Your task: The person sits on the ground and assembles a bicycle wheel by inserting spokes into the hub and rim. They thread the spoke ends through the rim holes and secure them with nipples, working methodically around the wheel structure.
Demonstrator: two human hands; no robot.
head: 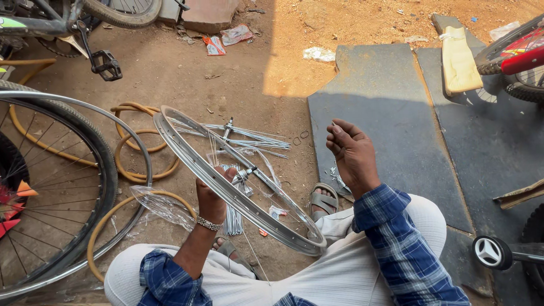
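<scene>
Checked sleeves and pale trousers frame the foreground, where a bare wheel rim point(226, 175) is steadied on edge over the lap and dirt ground. It is gripped from below by the left hand point(211, 195), fingers closed around the metal. A small silver piece, too small to identify, is pinched between the fingertips of the raised right hand point(352, 153). Loose spokes point(249, 139) are fanned from the hub point(243, 173), with a bundle of spokes point(232, 218) lying beneath. A finished wheel point(54, 192) is seen nearby. The tiny piece could be lost in the dust if the pinch slackens; the rim could tip if the grip loosens.
</scene>
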